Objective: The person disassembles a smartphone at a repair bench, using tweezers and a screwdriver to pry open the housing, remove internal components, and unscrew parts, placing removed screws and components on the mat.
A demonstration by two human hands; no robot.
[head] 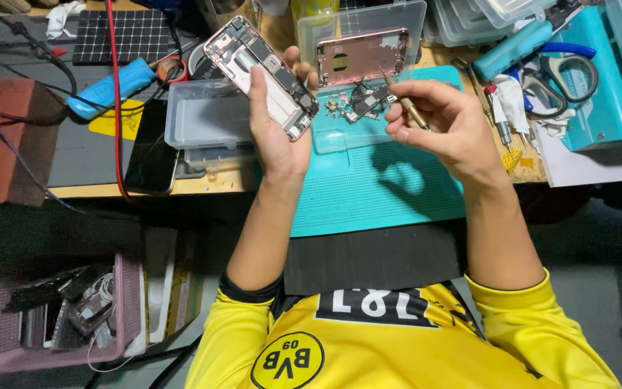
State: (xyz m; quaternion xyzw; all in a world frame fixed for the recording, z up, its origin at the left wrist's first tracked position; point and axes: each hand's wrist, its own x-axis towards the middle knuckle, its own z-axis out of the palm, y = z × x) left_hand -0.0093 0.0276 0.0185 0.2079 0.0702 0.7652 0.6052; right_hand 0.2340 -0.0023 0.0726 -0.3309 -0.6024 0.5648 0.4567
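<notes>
"What is in your hands?"

"My left hand (276, 137) is wrapped around an opened phone (260, 75). I hold it up, tilted, above the worktop (181, 186), and I can see its little parts inside. My right hand (440, 126) pinches thin tweezers (399, 97) between thumb and fingers. The tip points up and away from me."

"What is under your hands?"

"A teal mat (376, 187) with tiny bumps. On its far end lie small dark phone parts and screws (360, 102). Behind them stands a clear plastic box (361, 43) with a pink phone back (361, 56) leaning in it."

"Any other boxes?"

"Yes. A clear flat tray (206, 119) sits just left of my left hand. More clear lids are stacked at the top right. A big teal box (606, 101) is on the far right, and scissors with blue handles (563, 75) lie on it."

"And on the left?"

"A dark phone (151, 148) lies flat near the worktop's edge. A yellow sticker (120, 119) peeks out beside it. A blue tool (109, 88) lies above that, near a roll of red tape (171, 69) and a black mat with a grid (125, 36). A red wire (115, 94) runs down across them."

"What is down low?"

"A pink basket (62, 313) on the dark floor, full of old phone bits and white wires. I am wearing a yellow shirt (397, 346)."
</notes>
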